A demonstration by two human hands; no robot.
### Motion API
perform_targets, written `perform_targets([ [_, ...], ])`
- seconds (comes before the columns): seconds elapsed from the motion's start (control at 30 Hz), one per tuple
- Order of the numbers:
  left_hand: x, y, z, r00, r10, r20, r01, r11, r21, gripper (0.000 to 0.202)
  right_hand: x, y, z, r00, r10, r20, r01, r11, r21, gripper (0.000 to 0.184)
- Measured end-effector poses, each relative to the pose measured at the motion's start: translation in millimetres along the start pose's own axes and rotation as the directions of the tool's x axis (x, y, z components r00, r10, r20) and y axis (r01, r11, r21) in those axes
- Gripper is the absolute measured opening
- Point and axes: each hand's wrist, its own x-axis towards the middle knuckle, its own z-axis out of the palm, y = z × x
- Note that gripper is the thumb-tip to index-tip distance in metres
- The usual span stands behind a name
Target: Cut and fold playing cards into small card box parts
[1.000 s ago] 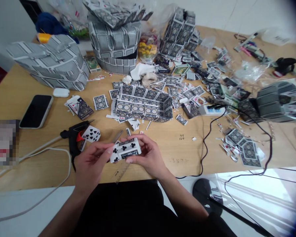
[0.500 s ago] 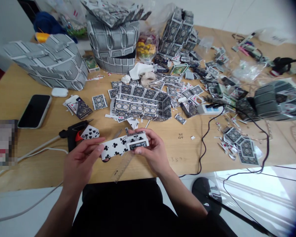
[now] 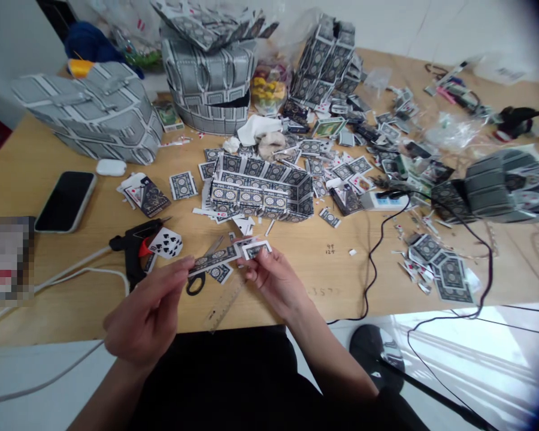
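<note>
A strip of joined playing cards [image 3: 218, 258], patterned back showing, spans between my two hands. My left hand [image 3: 150, 308] pinches its left end between thumb and fingers. My right hand [image 3: 273, 275] is closed on the other end, where a folded card piece [image 3: 256, 249] stands up. Below the strip lie scissors [image 3: 196, 284], partly covered, a loose patterned card [image 3: 220, 273] and a clear ruler [image 3: 227, 306]. Beyond my hands sits an open box made of cards [image 3: 260, 197]. Left of it are a black glue gun [image 3: 135, 251] and a cut spades card [image 3: 166, 242].
A phone [image 3: 66, 202], a white earbud case [image 3: 111, 167] and a card pack [image 3: 150, 199] lie at left. Large woven card structures [image 3: 94, 114] stand behind. Card scraps cover the back right. A black cable [image 3: 375, 257] loops over the right front edge by a power strip [image 3: 388, 200].
The strip has turned from its clubs face to its patterned back. My left hand has rotated and lowered slightly; more of the scissors and the loose card now shows.
</note>
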Motion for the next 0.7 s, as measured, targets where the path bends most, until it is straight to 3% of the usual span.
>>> perform_targets([
  [0.17,0,-10,-4.8,0.993,0.081,0.089,-0.084,0.996,0.02,0.045,-1,-3,3,0.999,-0.033,0.013,0.033,0.998,-0.047,0.042],
  [0.33,9,-5,-7.6,0.948,0.236,0.213,-0.248,0.968,0.029,0.058,0,-2,3,0.998,-0.064,-0.005,0.063,0.996,-0.069,0.043],
  [0.53,10,-2,0.0,0.942,0.243,0.232,-0.247,0.969,-0.011,0.059,-5,0,8,0.993,-0.114,0.017,0.115,0.975,-0.188,0.042],
  [0.7,6,-1,9.8,0.925,0.232,0.3,-0.232,0.972,-0.037,0.042,-9,4,14,0.984,-0.172,0.041,0.176,0.939,-0.294,0.049],
])
